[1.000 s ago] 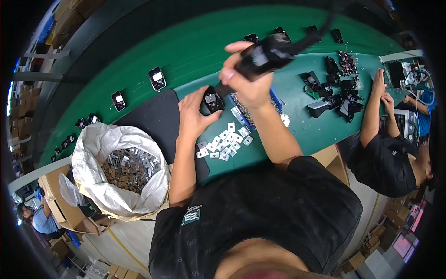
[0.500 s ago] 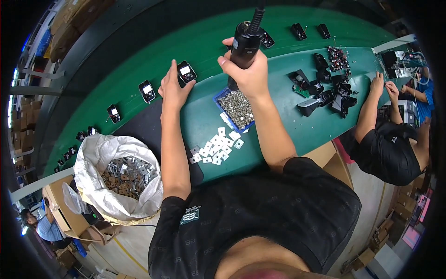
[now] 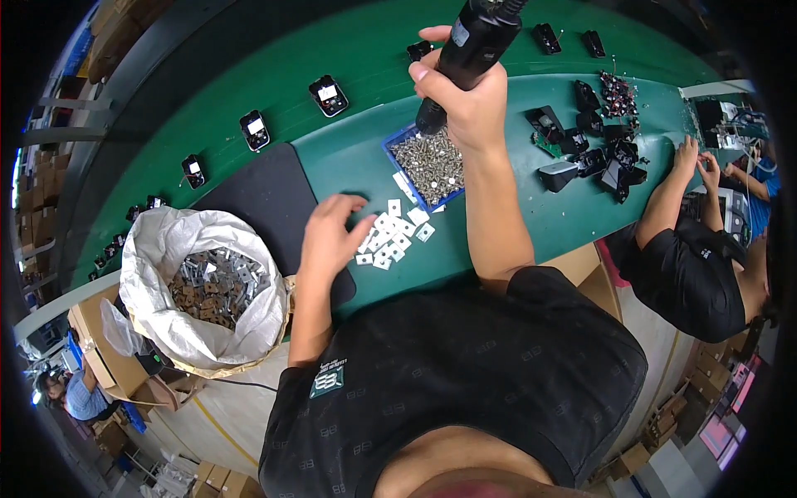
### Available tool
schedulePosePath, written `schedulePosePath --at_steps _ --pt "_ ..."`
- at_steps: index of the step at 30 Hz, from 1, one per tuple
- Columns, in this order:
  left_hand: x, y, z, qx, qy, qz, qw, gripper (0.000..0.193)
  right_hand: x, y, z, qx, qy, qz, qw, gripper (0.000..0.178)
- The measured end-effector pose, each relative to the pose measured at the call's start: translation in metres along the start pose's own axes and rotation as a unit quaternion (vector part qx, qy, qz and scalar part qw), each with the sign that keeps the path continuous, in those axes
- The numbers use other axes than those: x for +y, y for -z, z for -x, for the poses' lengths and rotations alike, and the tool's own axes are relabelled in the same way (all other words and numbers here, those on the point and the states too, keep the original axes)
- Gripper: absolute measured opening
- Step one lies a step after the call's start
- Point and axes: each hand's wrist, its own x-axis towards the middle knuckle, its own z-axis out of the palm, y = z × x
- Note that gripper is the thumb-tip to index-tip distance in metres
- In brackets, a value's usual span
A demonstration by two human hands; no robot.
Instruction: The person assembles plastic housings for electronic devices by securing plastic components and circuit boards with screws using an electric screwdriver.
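The grip of the right hand [image 3: 480,106] is wrapped around a black cylindrical power driver [image 3: 473,41], its nose slanting down over the far end of a shallow tray; the left hand [image 3: 326,235] has its fingers apart and shows nothing in them. A smooth green counter [image 3: 556,224] carries the work, with a white woven sack of metal pieces [image 3: 145,266] at its near left and a flat black mat [image 3: 266,191] beyond. The tray, blue and rectangular [image 3: 447,199], sits just left of the right forearm. A black plastic housing [image 3: 328,96] lies farther left. Loose square white plates [image 3: 383,222] lie between left hand and tray; contact is unclear. Smallest are the silvery metal screws [image 3: 425,170] filling the tray.

Steady, light pressure on the driver should avoid scattering screws; any plate is probably best pinched singly, by its edges.
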Motion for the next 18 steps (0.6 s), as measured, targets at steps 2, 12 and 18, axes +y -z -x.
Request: schedulePosePath --at_steps 2,12,18 --pt "0.011 -0.012 0.005 0.012 -0.012 -0.006 1.000 0.026 -0.003 -0.003 0.000 -0.005 0.001 -0.002 1.000 0.037" --pt "0.034 -0.033 -0.016 -0.046 0.045 -0.091 0.994 0.026 -0.019 0.004 0.003 0.025 0.008 -0.053 0.998 0.038" --pt "0.041 -0.033 -0.019 -0.071 0.044 -0.106 0.991 0.022 -0.019 0.012 0.002 0.024 0.012 -0.066 0.997 0.037"
